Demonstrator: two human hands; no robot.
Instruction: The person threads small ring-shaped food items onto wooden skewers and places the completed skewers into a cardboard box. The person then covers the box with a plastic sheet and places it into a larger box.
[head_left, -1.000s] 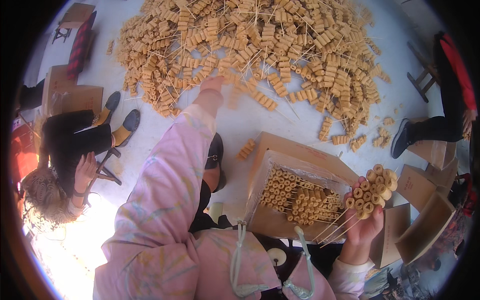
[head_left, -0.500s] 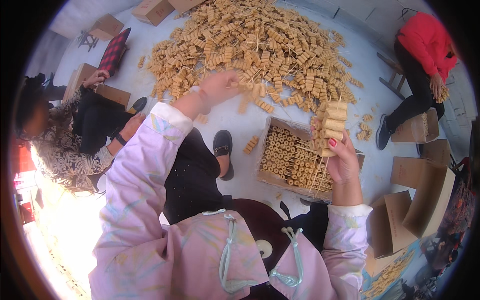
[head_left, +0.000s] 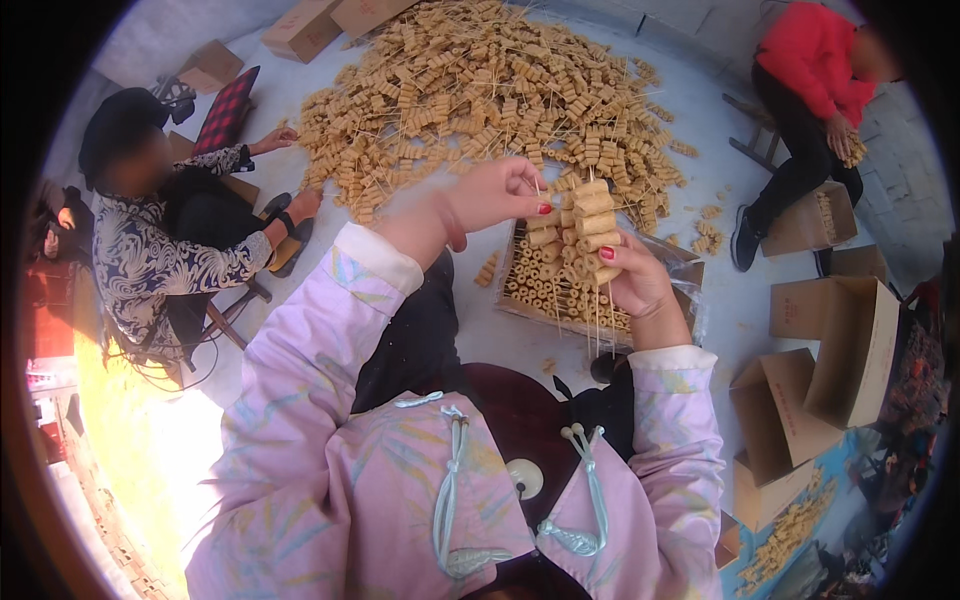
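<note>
Nearest the camera, two pink floral sleeves came up from the lower edge. The right hand was closed around a bundle of skewers, thin sticks each threaded with short tan rolls, gripping the bundle low on the rolls so that the bare stick ends hung below the fist. The left hand met the bundle from the left, thumb and fingertips pinched together on the top of one stick at its upper edge.

The bundle was held in the air just above an open cardboard box, lined with clear film and already partly filled with rows of the same rolls.

The skewers looked light and dry. The sticks would be stiff but thin enough to snap if bent, and the rolls looked brittle and free to slide along the sticks. Judging by that, the safest hold was around the stacked rolls as a group, or on the bare stick ends, rather than on any single roll.

To the right stood several empty cartons. Farther off on the pale floor lay a large heap of loose skewers. A seated person in a patterned top reached into it from the left, and a person in red sat at the far right.
</note>
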